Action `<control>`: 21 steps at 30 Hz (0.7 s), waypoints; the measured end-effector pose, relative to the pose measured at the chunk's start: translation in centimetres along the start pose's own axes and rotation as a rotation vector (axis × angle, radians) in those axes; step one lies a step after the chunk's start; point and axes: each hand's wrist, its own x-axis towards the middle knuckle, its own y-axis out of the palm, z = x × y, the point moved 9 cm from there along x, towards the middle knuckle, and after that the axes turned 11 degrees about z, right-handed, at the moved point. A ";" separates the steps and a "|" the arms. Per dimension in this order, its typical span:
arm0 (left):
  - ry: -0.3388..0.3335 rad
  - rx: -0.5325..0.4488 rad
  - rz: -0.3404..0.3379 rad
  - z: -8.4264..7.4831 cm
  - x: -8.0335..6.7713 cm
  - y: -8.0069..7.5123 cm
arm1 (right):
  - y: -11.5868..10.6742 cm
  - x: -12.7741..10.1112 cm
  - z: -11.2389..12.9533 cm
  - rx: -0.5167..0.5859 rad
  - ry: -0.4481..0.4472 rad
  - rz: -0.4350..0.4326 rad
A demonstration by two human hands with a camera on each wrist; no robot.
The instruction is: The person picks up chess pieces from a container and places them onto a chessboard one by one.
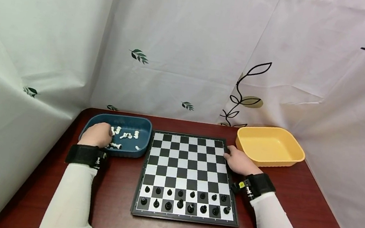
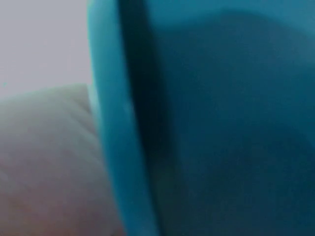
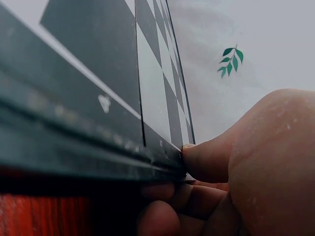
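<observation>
My left hand point(image 1: 97, 134) reaches over the left wall of the blue tray point(image 1: 132, 154), its fingertips hidden down among white chess pieces point(image 1: 136, 134). In the left wrist view the tray's rim point(image 2: 115, 123) fills much of the picture and hides the fingers. My right hand point(image 1: 242, 162) grips the right edge of the chessboard point(image 1: 182, 163). Seen from the right wrist, the thumb point(image 3: 204, 160) presses the board's rim from above and the fingers point(image 3: 160, 219) curl beneath it. Black chess pieces point(image 1: 180, 204) stand in two rows along the board's near side.
A yellow tray point(image 1: 277, 163) sits at the table's back right, just beyond my right hand. White cloth point(image 1: 191, 53) with leaf prints hangs behind and on both sides of the dark red table point(image 1: 114, 198).
</observation>
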 end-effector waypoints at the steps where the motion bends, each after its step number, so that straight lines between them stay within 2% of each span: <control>1: 0.015 0.004 -0.022 -0.1 0.0 -0.2 | 0.0 0.0 0.0 -0.001 0.001 0.001; 4: 0.044 0.013 -0.076 -0.5 0.0 -0.6 | 0.0 0.0 0.1 0.000 0.000 0.001; 12: 0.089 0.003 -0.162 -1.0 -0.2 -1.3 | 0.2 0.3 -0.3 0.006 0.002 -0.001; 21: 0.129 -0.043 -0.168 -1.4 -0.1 -1.3 | 0.3 0.4 -0.6 0.030 0.002 0.009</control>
